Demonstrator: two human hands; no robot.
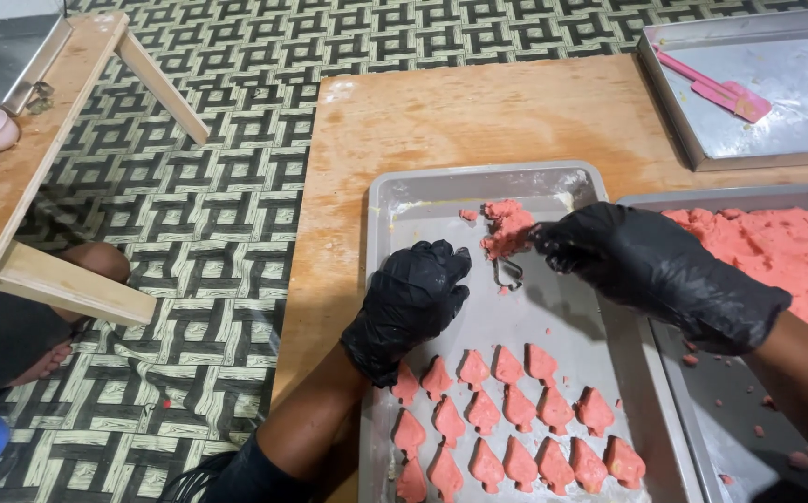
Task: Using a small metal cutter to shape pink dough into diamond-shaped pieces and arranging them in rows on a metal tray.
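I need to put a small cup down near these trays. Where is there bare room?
The wooden board is bare behind the middle tray and down its left edge. The far tray is bare beside the pink spatula. It is crowded around the cut pink shapes, both gloved hands and the dough heap.

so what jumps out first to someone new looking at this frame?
Two black-gloved hands over a metal tray: the left hand loosely curled, the right hand by a lump of pink dough above a small metal cutter. Rows of pink cut-out shapes fill the tray's near end. A heap of pink dough sits in the tray on the right.
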